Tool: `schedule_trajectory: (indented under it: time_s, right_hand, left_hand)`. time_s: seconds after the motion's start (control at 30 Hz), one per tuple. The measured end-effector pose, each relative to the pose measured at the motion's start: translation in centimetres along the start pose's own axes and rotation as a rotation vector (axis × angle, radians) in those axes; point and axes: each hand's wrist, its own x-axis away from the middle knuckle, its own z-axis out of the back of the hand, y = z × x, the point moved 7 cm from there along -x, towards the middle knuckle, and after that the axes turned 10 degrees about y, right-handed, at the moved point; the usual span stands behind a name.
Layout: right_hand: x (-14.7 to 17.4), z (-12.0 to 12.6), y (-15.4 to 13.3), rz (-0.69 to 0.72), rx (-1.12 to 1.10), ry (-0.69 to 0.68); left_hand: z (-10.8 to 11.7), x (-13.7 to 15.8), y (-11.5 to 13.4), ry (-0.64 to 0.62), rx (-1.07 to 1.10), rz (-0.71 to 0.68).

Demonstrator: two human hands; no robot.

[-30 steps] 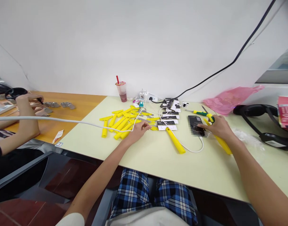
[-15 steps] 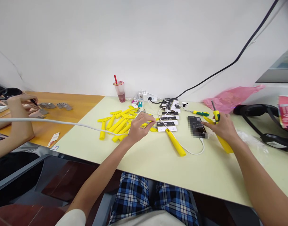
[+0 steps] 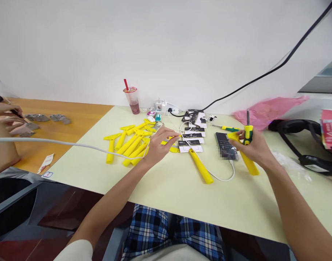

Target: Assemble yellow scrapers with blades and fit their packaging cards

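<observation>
My left hand (image 3: 161,145) hovers over the table with thumb and fingertips pinched together; whatever is between them is too small to make out. My right hand (image 3: 253,146) is closed around a yellow-and-green screwdriver (image 3: 248,135), its shaft pointing up, together with a yellow T-shaped plastic handle (image 3: 249,164). A loose yellow handle (image 3: 200,166) lies between my hands. Left of my left hand is a pile of several similar yellow handles (image 3: 132,145). Beside my right hand a phone (image 3: 225,146) rests on the table, with a white cable plugged in.
Black-and-white cards (image 3: 191,145) lie in a row beyond my left hand. A second screwdriver (image 3: 230,129) lies behind the phone. A drink cup (image 3: 133,105) stands near the wall. Black goggles (image 3: 296,141) sit at right. A white cable (image 3: 59,143) crosses at left, near another person's hand (image 3: 8,112).
The view has shifted slightly. My right hand has turned, so the screwdriver stands more upright and the yellow handle's flat head now shows. My left hand stays pinched.
</observation>
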Motion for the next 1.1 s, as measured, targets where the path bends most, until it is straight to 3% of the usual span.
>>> schedule_trajectory:
  time_s: [0.13,0.3,0.37,0.47,0.6,0.73,0.9,1.1]
  right_hand:
    - [2.6,-2.2,-3.9,-0.164,-0.344,-0.13]
    - [6.9,-6.5,-9.4,-0.148,-0.374,-0.351]
    - [8.4,-8.2,-11.1,-0.164,-0.422,-0.473]
    - [9.4,-9.3,-12.5,-0.137,-0.459,-0.533]
    - [9.2,-9.3,-12.0,-0.154,-0.449,-0.494]
    - [9.6,-9.1,-11.5,-0.229,-0.477,-0.497]
    - [9.9,-8.9,-11.5,-0.196,-0.428,-0.506]
    - [10.1,-8.6,-11.0,-0.255,-0.503,-0.678]
  left_hand:
    - [-0.6,1.3,-2.9,0.002,0.036,0.283]
    - [-1.6,2.8,-5.5,-0.024,0.167,0.563]
    - [-2.1,3.2,-5.7,-0.049,0.24,0.631]
    - [-3.2,3.8,-5.2,-0.139,0.357,0.706]
    - [-4.1,4.5,-4.3,-0.206,0.427,0.733]
    - [-4.2,5.0,-3.9,-0.197,0.362,0.728]
    - [-4.0,5.5,-4.0,-0.201,0.26,0.706]
    - [-3.6,5.4,-4.4,-0.083,0.301,0.647]
